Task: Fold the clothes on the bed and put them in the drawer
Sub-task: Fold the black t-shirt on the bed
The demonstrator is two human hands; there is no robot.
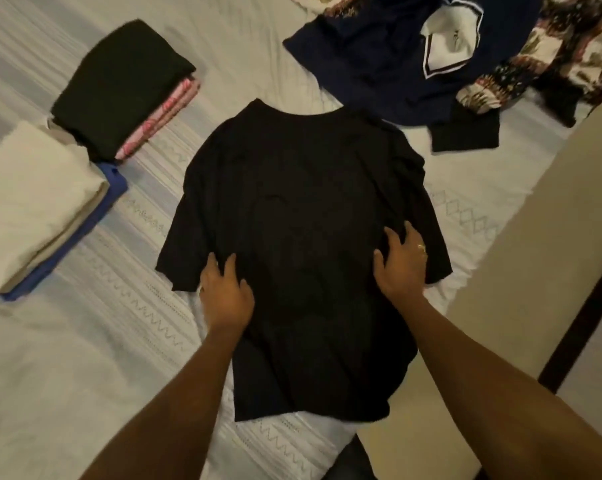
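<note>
Item: black T-shirt [303, 220], spread flat by the bed's [85, 375] near right edge, hem overhanging.
Your left hand [225, 296] and right hand [401, 261] press on it, fingers apart, gripping nothing.
Folded stacks [119, 88]: left edge.
Unfolded pile [379, 64]: far right corner.
Risk: a hard smoothing stroke may drag the hem off the bed.

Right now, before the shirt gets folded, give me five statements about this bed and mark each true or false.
1. The black T-shirt lies spread out on the bed, collar away from the person. True.
2. The left hand and right hand both rest on the T-shirt. True.
3. The ring is on the left hand. False: it is on the right hand.
4. The folded black garment sits on a blue one. False: it sits on a pink garment; the blue garment lies under the white garment.
5. A navy garment lies unfolded beyond the T-shirt. True.
</note>
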